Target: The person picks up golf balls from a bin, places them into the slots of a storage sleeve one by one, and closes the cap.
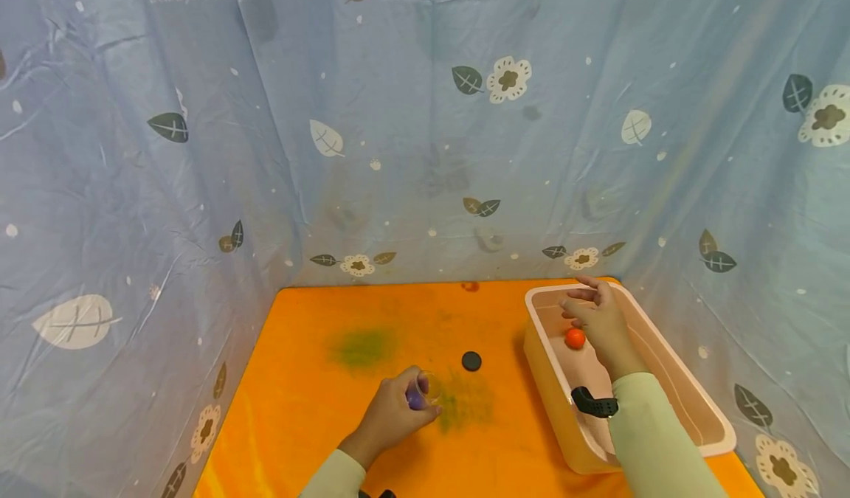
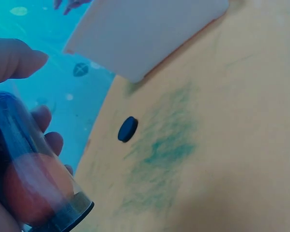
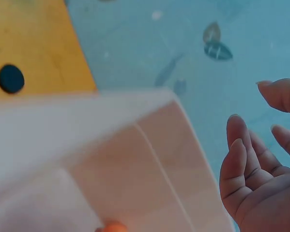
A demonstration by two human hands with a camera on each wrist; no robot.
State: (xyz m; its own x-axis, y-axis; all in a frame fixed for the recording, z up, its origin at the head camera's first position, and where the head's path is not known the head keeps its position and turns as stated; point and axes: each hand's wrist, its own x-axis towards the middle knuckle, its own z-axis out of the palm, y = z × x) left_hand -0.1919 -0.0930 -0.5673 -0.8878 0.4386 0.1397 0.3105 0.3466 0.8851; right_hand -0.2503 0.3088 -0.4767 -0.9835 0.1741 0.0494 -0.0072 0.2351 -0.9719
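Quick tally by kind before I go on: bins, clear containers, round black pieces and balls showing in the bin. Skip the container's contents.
Pink bin: 1
Clear container, in the left hand: 1
Round black piece: 1
Orange ball showing in the bin: 1
Total: 4

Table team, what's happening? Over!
Left grip holding clear container, ball inside. Right grip holding nothing, above tub. Orange ball in tub. Black disc between container and tub.
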